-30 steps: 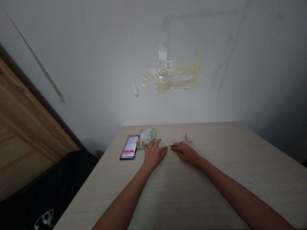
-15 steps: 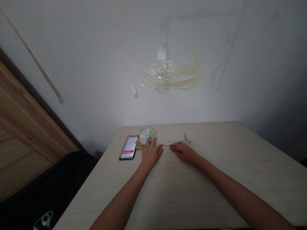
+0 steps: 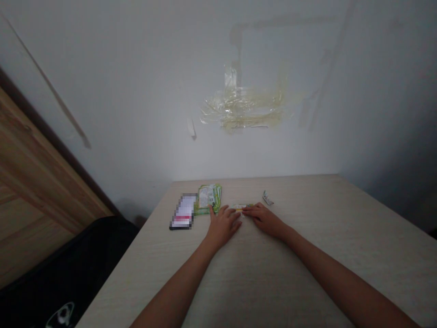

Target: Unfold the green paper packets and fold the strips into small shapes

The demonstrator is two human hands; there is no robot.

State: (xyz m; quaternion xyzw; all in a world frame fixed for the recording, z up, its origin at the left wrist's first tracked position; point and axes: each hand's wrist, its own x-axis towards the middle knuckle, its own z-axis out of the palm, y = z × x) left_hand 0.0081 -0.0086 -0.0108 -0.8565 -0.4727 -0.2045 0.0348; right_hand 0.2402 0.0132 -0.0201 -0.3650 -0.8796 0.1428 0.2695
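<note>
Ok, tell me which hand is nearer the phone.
The left hand, by the green pile; the right hand is farther from the phone, closer to the small crumpled scrap.

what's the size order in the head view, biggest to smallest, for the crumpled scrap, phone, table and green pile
1. Table, by far the largest
2. Phone and green pile: too alike to rank
3. Crumpled scrap, clearly the smallest
</note>
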